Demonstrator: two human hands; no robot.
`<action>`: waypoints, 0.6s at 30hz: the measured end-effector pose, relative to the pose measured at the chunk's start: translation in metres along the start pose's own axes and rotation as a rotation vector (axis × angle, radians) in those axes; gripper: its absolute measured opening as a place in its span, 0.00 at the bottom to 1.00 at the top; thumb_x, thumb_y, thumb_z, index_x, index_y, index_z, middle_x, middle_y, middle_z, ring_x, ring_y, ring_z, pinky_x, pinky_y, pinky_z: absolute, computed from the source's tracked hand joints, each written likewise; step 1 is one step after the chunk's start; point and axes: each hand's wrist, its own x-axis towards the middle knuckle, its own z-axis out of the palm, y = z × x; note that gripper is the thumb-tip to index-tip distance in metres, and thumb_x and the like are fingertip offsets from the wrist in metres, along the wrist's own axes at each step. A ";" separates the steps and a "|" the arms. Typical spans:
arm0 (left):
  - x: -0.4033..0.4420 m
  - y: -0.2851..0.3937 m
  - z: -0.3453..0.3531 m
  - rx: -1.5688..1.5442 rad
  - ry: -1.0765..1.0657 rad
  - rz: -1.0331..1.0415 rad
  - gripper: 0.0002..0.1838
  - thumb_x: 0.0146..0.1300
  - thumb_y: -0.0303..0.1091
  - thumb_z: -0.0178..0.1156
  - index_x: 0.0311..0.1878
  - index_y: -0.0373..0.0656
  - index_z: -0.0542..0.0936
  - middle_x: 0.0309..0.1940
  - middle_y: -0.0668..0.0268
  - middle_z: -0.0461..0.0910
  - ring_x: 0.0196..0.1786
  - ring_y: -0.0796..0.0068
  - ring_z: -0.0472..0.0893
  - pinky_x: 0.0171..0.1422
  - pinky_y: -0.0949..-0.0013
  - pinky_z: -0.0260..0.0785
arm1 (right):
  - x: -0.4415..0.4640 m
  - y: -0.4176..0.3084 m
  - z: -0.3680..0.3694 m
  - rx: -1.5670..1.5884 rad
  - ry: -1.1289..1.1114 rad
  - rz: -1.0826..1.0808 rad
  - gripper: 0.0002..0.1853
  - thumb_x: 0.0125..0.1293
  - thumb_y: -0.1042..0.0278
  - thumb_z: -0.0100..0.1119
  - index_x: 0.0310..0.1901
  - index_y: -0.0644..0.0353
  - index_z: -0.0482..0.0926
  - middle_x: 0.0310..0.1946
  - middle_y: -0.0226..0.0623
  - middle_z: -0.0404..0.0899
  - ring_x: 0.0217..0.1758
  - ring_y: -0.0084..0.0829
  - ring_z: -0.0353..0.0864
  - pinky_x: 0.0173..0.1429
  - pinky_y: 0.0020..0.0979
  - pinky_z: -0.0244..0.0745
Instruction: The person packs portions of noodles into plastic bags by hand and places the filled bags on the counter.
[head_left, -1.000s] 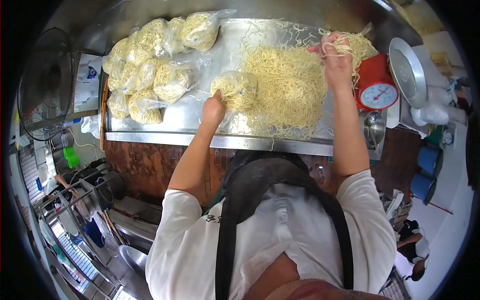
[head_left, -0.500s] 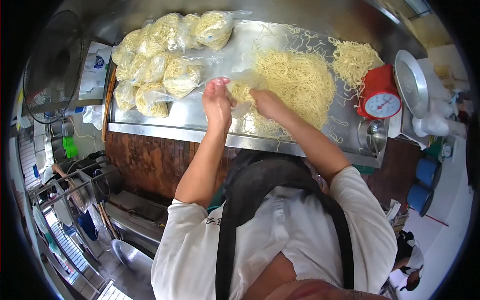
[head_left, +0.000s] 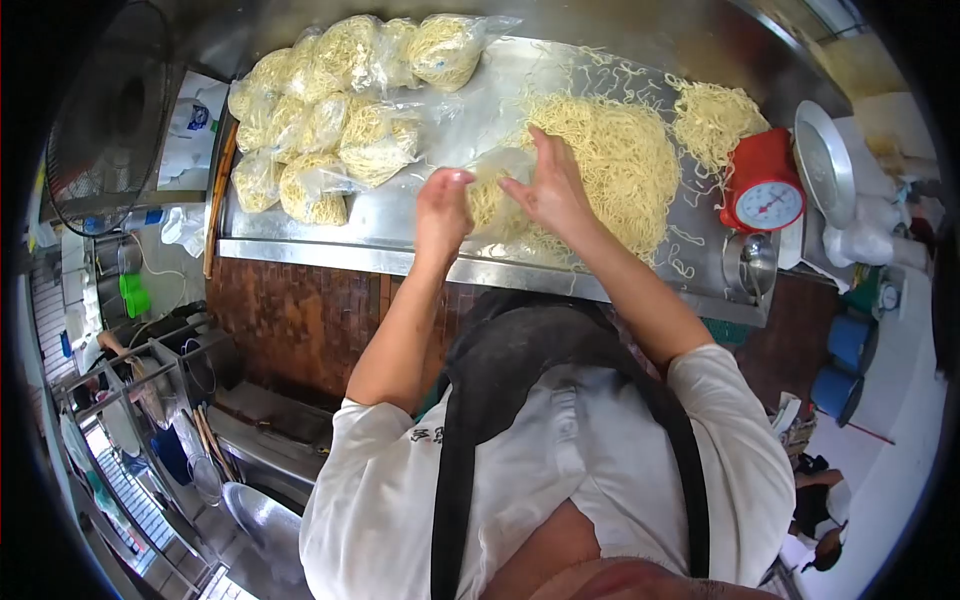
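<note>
Dark characters are seen on the chest of the white shirt (head_left: pixel 385 470), too small to be read. A blue emblem is printed on the white sheet (head_left: pixel 195 125) at the far left, and its wording cannot be made out. On the red scale (head_left: pixel 750 160), a round white dial (head_left: pixel 768 205) is marked with figures that are likewise too small to be read.

The partly filled clear bag (head_left: pixel 489 203) is placed between the two hands, above the near part of the metal bench (head_left: pixel 375 225). Its left side is grasped by the left hand (head_left: pixel 443 215), whose fingers are curled. The right hand (head_left: pixel 558 190) is held open at the bag's right side, with thumb and fingers spread and the thumb tip at the plastic; whether the plastic is touched cannot be told.

Both forearms are extended forward over the bench edge and angled inward. The large noodle pile (head_left: pixel 625 175) is spread just beyond the right hand, and the filled bags (head_left: pixel 345 125) are grouped to the left of the left hand.
</note>
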 end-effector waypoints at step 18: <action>0.004 0.155 0.172 0.432 -0.403 0.391 0.11 0.74 0.33 0.54 0.46 0.36 0.82 0.19 0.66 0.76 0.19 0.79 0.75 0.25 0.72 0.69 | -0.036 0.063 -0.294 0.609 0.303 0.348 0.14 0.74 0.64 0.56 0.54 0.60 0.83 0.29 0.26 0.80 0.35 0.14 0.76 0.39 0.19 0.76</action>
